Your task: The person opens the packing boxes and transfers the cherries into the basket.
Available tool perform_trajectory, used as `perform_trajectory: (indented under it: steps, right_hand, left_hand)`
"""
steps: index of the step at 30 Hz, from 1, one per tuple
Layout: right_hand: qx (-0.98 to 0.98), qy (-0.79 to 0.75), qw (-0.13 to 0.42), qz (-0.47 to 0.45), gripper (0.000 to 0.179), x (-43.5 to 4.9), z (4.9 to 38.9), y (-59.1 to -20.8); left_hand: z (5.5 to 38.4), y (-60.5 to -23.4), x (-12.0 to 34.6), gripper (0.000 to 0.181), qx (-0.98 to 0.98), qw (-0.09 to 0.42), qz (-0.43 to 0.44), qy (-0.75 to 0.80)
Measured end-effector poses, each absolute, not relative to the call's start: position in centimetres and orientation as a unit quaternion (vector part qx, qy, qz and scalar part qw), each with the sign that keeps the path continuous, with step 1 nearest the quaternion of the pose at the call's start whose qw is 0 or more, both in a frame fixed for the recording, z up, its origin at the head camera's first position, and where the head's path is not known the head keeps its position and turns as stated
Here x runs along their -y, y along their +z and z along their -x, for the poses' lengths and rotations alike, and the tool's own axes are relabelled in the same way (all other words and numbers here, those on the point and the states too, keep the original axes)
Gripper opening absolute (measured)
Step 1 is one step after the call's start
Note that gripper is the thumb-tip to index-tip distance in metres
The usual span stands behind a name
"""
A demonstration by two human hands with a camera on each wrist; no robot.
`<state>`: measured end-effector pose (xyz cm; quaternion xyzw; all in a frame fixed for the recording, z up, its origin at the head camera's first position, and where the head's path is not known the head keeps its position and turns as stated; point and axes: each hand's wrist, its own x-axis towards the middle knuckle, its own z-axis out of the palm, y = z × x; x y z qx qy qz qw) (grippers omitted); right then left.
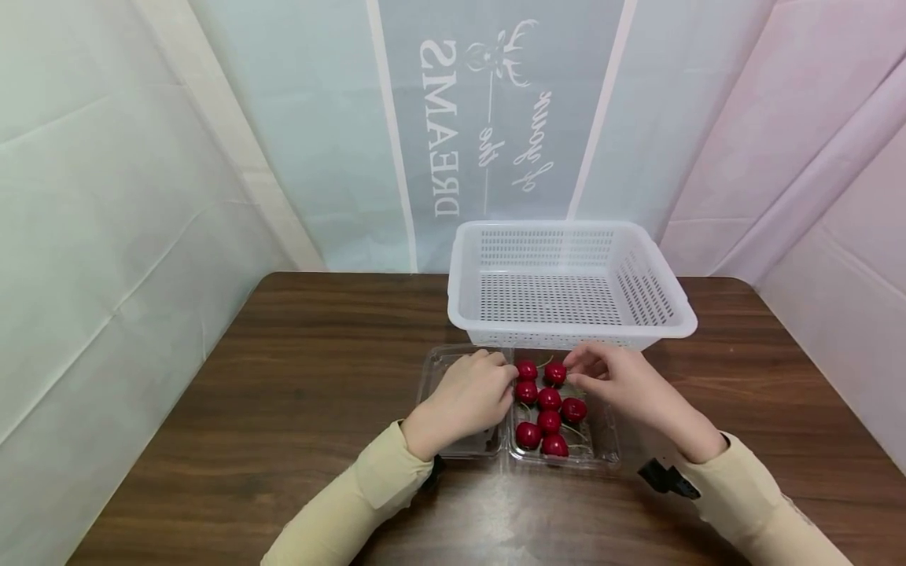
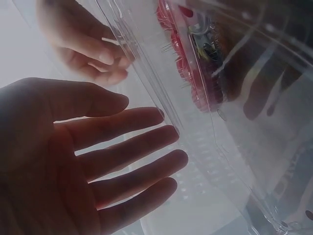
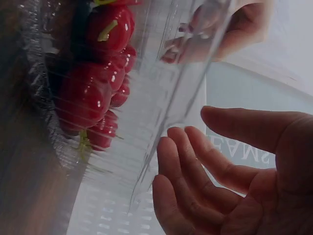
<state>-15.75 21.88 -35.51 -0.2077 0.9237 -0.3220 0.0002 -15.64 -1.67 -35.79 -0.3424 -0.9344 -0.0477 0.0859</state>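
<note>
A clear plastic clamshell box (image 1: 602, 453) lies unfolded on the table, its lid half (image 1: 432, 376) to the left. Several red cherries (image 1: 549, 422) with green stems sit in the right half. My left hand (image 1: 463, 397) is over the fold between the halves, fingertips close to the leftmost cherries. In the left wrist view its fingers (image 2: 142, 139) are spread and nearly straight, with nothing held. My right hand (image 1: 633, 389) hovers at the box's right side, fingertips near the upper right cherry (image 1: 555, 373). Its fingers (image 3: 188, 171) bend loosely, apart from the thumb, with nothing between them.
A white perforated plastic basket (image 1: 573, 330) stands directly behind the box. The dark wood-grain table (image 1: 318, 377) spreads to both sides. Pale cloth curtains surround it, the back one (image 1: 510, 118) printed with lettering and a deer head.
</note>
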Motion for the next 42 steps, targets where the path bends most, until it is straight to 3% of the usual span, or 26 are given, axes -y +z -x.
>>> perform_trajectory:
  steps: [7,19,34,42]
  right_hand:
    - [-0.927,-0.291,0.006,0.235,0.013,-21.0,16.1,-35.9]
    - [-0.936,-0.254,0.084,0.229,0.013,-19.0,15.8,-36.7]
    - [-0.961,-0.168,0.051,0.215,0.031,-17.9,14.5,-37.9]
    - [-0.961,-0.161,0.033,0.223,0.032,-17.7,14.2,-38.3]
  left_hand:
    - [15.6,-35.7,1.6,0.016,0.935,0.085,0.341,-0.044]
    - [15.5,-35.7,1.7,0.016,0.938,0.08,0.334,-0.043]
    - [15.6,-35.9,1.5,0.016,0.94,0.078,0.331,-0.038]
    - [15.6,-35.9,1.5,0.016,0.94,0.08,0.329,-0.039]
